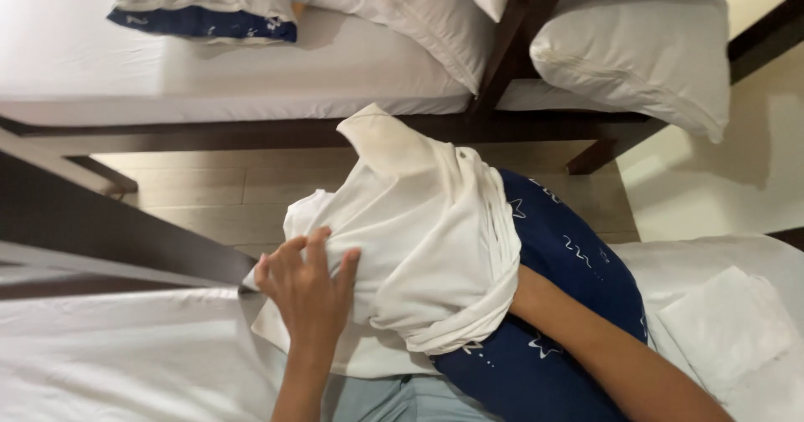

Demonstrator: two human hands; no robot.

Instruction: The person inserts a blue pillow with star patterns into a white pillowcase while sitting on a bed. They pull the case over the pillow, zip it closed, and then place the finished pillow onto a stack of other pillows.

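A dark blue pillow [569, 263] with small white marks lies in front of me, half covered by a white pillowcase [427, 221] bunched over its left end. My left hand [308, 288] presses on the white cloth, fingers spread and pinching its folds. My right forearm [603, 355] reaches under the bunched edge of the pillowcase, so my right hand is hidden inside the cloth and its grip cannot be seen.
A bed with a white sheet [100, 363] lies under my arms, with a folded white cloth [729, 321] at the right. Across a strip of wooden floor [209, 192] stands another dark-framed bed [251, 133] with white pillows [645, 45] and a blue-edged pillow [209, 7].
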